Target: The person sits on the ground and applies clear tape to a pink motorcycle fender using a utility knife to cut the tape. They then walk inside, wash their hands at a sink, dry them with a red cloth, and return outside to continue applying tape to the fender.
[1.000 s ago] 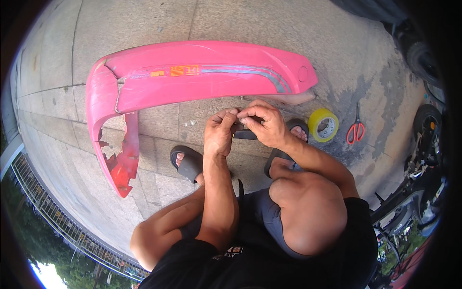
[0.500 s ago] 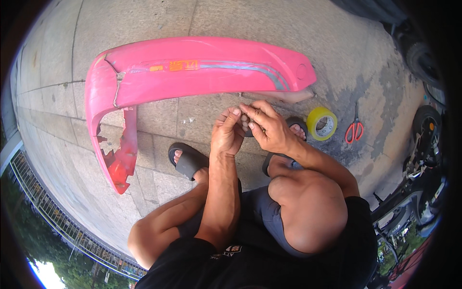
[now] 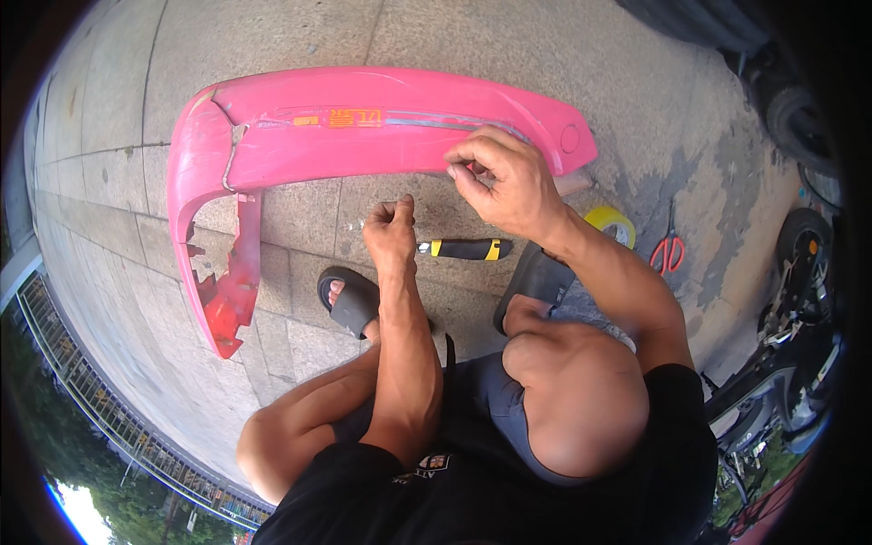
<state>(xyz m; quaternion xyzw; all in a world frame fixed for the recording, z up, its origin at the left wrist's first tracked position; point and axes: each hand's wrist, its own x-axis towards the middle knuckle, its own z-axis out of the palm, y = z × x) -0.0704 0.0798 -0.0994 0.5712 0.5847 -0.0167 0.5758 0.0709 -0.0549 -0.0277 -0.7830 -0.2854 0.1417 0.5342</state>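
A pink curved plastic body panel (image 3: pixel 318 150) lies on the paving in front of me, cracked through near its left end and jagged along the lower left arm. My left hand (image 3: pixel 391 238) is raised above the ground below the panel, thumb and fingers pinched together. To its right and farther up, my right hand (image 3: pixel 510 186) also pinches, overlapping the panel's lower right edge in view. Whatever either pinch holds is too small to make out. Between the hands and my sandals, a black and yellow utility knife (image 3: pixel 468 249) rests on the ground.
A yellow tape roll (image 3: pixel 614 223) sits partly behind my right forearm. Red-handled scissors (image 3: pixel 668 252) lie farther right. Parked two-wheelers (image 3: pixel 799 263) stand along the right side. My sandalled feet (image 3: pixel 350 304) are on the paving, and a railing (image 3: pixel 109 418) runs at lower left.
My hands, together before, have moved apart: the left slightly left and down, the right up toward the panel. The utility knife has come into sight; the tape roll is now partly covered.
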